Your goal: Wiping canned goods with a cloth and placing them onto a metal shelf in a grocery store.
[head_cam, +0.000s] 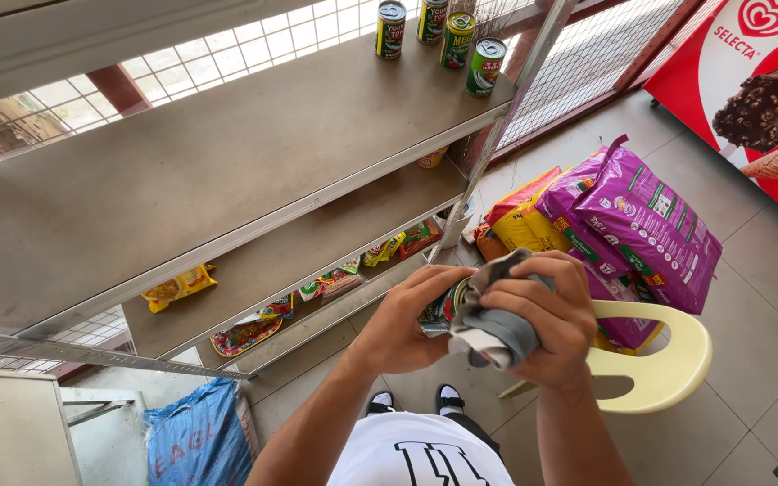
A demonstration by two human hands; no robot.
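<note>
My left hand [404,317] grips a small can [438,310] with a colourful label, held in front of my chest. My right hand [544,310] presses a grey cloth [495,326] against the can's top and side, so most of the can is hidden. Both hands hover beside the metal shelf unit [227,162], at the level of its lower shelves. On the far right end of the top shelf stand several upright cans [443,36].
Lower shelves hold snack packets [178,286] and sachets [344,274]. A pale yellow plastic chair [668,360] on the right carries purple bags [646,225] and a yellow bag [529,225]. A red freezer [758,81] stands at the upper right; a blue sack [198,439] lies lower left.
</note>
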